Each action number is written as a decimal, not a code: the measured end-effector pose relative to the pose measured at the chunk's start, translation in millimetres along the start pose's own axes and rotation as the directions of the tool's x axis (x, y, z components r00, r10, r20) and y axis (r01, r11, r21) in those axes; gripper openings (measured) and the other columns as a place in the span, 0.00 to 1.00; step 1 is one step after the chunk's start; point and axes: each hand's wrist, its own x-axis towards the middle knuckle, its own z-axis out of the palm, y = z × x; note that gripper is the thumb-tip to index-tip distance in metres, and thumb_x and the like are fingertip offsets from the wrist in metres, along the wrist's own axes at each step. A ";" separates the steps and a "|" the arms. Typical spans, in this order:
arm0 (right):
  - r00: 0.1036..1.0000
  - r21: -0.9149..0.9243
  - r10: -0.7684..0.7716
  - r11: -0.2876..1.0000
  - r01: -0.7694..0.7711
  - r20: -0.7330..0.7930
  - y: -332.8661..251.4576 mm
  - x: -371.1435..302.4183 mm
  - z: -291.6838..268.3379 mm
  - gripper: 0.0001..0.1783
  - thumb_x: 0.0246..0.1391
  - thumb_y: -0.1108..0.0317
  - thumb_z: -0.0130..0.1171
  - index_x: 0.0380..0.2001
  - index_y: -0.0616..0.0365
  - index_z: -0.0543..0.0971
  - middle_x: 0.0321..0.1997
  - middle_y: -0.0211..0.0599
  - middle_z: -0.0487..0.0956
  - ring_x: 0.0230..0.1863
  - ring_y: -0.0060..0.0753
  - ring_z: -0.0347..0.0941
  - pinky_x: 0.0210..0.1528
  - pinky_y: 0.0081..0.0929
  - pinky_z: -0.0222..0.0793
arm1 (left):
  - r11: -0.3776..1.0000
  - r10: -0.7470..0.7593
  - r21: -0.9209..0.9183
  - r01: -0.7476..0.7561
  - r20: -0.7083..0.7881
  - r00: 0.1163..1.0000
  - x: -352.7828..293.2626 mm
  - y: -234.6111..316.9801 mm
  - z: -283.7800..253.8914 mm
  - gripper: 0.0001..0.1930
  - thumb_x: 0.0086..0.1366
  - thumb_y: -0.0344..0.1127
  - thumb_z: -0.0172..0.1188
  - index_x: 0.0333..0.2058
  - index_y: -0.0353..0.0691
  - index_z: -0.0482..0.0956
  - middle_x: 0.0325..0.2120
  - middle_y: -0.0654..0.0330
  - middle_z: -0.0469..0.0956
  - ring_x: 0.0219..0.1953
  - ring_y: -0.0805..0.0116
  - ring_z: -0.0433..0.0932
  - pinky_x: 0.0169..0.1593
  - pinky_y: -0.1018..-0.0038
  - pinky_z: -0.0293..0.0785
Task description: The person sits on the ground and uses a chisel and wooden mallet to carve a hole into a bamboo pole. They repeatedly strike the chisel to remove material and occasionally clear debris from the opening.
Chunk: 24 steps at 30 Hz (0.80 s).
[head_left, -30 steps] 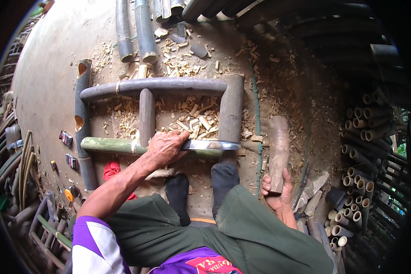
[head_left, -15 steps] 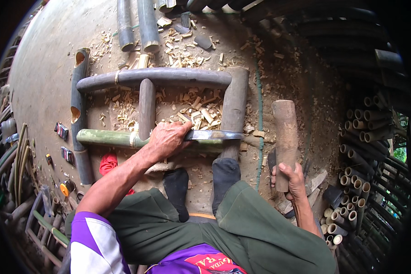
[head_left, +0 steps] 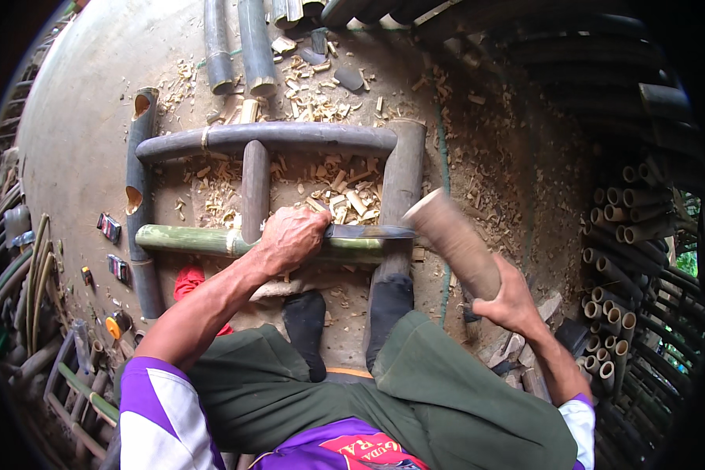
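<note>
My left hand [head_left: 294, 239] is closed round the handle of a knife [head_left: 372, 232]. Its blade points right, lying along the green bamboo pole [head_left: 184, 237] and across the thick right post [head_left: 404, 168]. In my right hand [head_left: 511, 299] is a wooden mallet [head_left: 454, 243], slightly blurred and tilted up to the left, its far end close to the blade's tip. The pole belongs to a bamboo frame with a dark upper pole [head_left: 305, 136], a short crosspiece [head_left: 255, 184] and a left post [head_left: 139, 219] with cut holes. My socked foot [head_left: 390, 301] meets the right post's lower end.
Pale wood chips [head_left: 352, 200] litter the floor inside and beyond the frame. Two bamboo poles [head_left: 255, 47] lie at the far side. Cut bamboo [head_left: 611, 313] is stacked at right. A red cloth [head_left: 188, 280], small boxes [head_left: 118, 268] and a tape measure [head_left: 115, 325] lie at left.
My right hand has raised the mallet and swung it left, from upright beside the frame to slanting near the knife's tip. The left hand keeps its hold on the knife.
</note>
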 end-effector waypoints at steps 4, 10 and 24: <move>0.844 -0.605 -0.465 0.601 0.523 0.268 -27.1 26.7 -18.6 0.24 0.44 0.63 0.77 0.38 0.58 0.74 0.32 0.37 0.78 0.32 0.37 0.80 0.34 0.38 0.81 | 0.999 -0.017 0.041 0.015 0.034 0.999 5.7 4.7 -10.4 0.10 0.63 0.33 0.56 0.38 0.37 0.81 0.29 0.40 0.84 0.33 0.40 0.87 0.38 0.49 0.82; 0.809 -0.779 -0.431 0.304 0.548 0.401 6.7 115.1 -40.4 0.16 0.57 0.62 0.71 0.42 0.55 0.77 0.34 0.37 0.83 0.35 0.32 0.83 0.37 0.36 0.81 | 0.999 -0.016 0.039 0.018 -0.050 0.999 5.8 3.2 -5.4 0.09 0.64 0.33 0.55 0.37 0.37 0.81 0.29 0.41 0.85 0.33 0.42 0.87 0.37 0.50 0.83; 0.670 -0.537 -0.644 0.441 0.719 0.368 -6.5 90.7 -14.7 0.11 0.54 0.70 0.70 0.38 0.53 0.78 0.32 0.36 0.83 0.38 0.32 0.84 0.42 0.39 0.84 | 0.997 -0.028 0.065 0.031 -0.043 0.999 7.1 11.0 -0.6 0.07 0.66 0.31 0.54 0.40 0.37 0.78 0.34 0.43 0.85 0.36 0.42 0.87 0.38 0.50 0.83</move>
